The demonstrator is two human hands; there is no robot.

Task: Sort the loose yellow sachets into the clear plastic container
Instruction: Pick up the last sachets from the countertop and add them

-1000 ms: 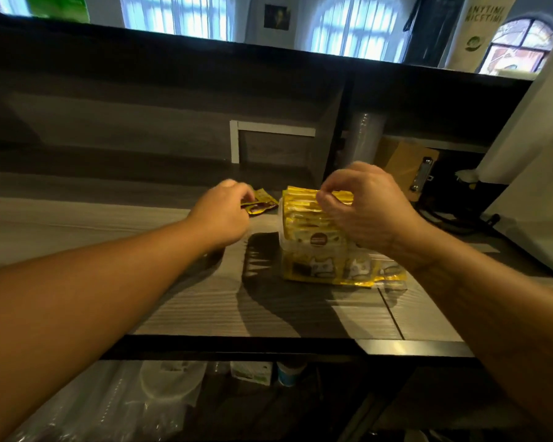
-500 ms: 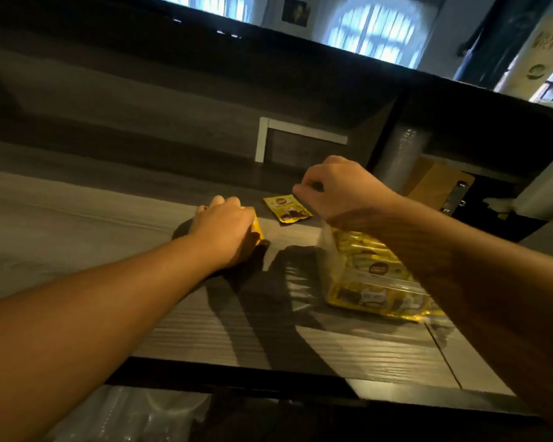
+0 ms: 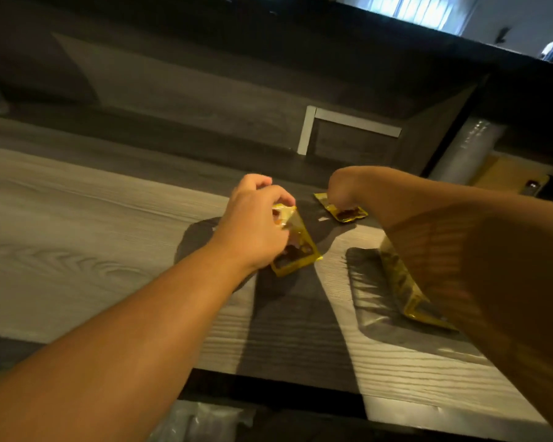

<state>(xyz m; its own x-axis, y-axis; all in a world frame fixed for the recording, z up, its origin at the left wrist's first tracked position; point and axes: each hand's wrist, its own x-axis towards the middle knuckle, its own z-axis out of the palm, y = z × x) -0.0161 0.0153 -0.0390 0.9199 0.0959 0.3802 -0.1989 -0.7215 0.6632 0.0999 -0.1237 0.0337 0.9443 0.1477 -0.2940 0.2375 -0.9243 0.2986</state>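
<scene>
Near the middle of the frame the left hand curls its fingers and thumb round a yellow sachet, a flat, glossy foil packet with crimped edges and a dark printed patch; the packet hangs tilted from the fingertips, its lower corner over the hand's own shadow on the counter. The counter is a pale grey board with raised wood grain that catches the light in fine ridges. Just right of centre the right hand reaches down on a second yellow sachet, which lies flat on the shaded back part of the counter; the fingers are hidden under the wrist, so I cannot tell whether they pinch it or only press on it. At the right of the frame, largely behind the right forearm, stands the clear plastic container, its thin transparent wall showing more shiny yellow packets stacked inside, with a striped shadow spreading to its left. Behind the counter rises a dark wood-grain panel carrying an angular white frame in the upper middle.
</scene>
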